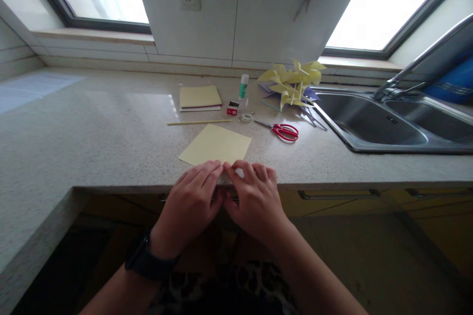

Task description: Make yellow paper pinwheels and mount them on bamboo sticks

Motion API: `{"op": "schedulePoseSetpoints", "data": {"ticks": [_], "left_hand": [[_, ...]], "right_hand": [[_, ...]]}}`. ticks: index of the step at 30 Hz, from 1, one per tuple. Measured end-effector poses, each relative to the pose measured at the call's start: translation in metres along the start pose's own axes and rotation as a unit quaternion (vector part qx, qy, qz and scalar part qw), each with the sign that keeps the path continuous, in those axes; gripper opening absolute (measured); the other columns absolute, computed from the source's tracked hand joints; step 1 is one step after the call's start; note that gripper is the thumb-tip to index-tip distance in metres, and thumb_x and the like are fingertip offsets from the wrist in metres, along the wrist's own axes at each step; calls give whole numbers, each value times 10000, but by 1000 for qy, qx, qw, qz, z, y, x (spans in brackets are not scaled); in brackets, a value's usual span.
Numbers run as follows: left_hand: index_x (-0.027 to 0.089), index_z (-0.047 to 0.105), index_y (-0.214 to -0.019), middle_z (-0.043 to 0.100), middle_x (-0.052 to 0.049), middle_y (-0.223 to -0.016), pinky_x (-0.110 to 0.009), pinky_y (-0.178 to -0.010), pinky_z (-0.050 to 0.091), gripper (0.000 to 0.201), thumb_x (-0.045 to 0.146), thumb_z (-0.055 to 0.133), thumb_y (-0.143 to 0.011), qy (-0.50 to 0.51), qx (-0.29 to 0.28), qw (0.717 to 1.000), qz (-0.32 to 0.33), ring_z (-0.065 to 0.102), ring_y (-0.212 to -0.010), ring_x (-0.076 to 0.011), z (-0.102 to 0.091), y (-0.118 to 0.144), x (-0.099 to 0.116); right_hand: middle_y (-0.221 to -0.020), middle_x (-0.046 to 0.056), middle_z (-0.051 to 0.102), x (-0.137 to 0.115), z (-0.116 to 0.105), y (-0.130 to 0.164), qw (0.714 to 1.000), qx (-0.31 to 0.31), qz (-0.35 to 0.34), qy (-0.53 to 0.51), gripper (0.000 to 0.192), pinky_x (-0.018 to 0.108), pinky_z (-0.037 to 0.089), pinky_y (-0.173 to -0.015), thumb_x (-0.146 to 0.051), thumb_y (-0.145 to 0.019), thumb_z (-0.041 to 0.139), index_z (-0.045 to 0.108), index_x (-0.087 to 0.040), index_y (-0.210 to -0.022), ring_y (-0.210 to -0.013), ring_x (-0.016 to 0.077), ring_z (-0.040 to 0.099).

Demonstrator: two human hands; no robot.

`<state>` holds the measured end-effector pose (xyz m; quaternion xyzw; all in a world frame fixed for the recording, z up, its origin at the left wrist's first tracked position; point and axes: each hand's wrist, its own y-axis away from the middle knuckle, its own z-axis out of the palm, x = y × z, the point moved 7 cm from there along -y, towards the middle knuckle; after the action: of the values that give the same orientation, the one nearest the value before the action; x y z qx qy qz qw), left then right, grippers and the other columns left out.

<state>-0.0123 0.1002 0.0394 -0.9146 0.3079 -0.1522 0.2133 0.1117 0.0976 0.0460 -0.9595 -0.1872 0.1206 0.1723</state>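
A pale yellow square sheet of paper (218,143) lies at the counter's front edge, turned so one corner points away from me. My left hand (192,204) rests on its near part, fingers pressed together and closed on the paper. Beside it, my right hand (255,197) has curled fingers closed at the same near part, the fingertips almost meeting the left ones. Both thumbs are lower, at the counter's edge. The near corner of the sheet is hidden under the fingers, so I cannot see whether it is folded.
Behind the sheet lie a yellow stick (199,122), a paper stack (200,97), a glue stick (243,86), a small red box (232,108) and a tape roll (247,118). Red-handled scissors (285,132) lie right, before yellow and purple pinwheels (291,81) and a steel sink (369,118).
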Motion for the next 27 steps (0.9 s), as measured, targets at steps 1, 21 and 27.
{"op": "schedulePoseSetpoints", "data": {"ticks": [1,21,27], "left_hand": [[89,540,-1371,614,-162,-1387,-491,-1111,465,477,156,575,-899,-2,0,1000,-2,566,-1279,-299,0,0,0],[95,476,-1474,588,-167,-1345,-503,-1064,458,565,175,587,-926,-103,6,994,-44,538,-1205,-337,-2,7,30],[77,494,-1446,585,-180,-1355,-501,-1102,437,523,118,538,-927,-113,-15,992,-59,531,-1241,-329,5,4,28]], "right_hand": [[-1308,71,607,0,0,-1,1000,-2,1,2,551,511,344,-935,-346,-888,599,519,-229,-1421,-1089,298,484],[-1323,45,644,5,0,1,1000,1,-12,-4,464,491,357,-921,-280,-908,594,554,-214,-1365,-1082,280,497],[-1343,56,622,5,0,0,1000,-3,-16,-2,492,497,354,-926,-299,-907,588,530,-213,-1388,-1087,281,492]]}}
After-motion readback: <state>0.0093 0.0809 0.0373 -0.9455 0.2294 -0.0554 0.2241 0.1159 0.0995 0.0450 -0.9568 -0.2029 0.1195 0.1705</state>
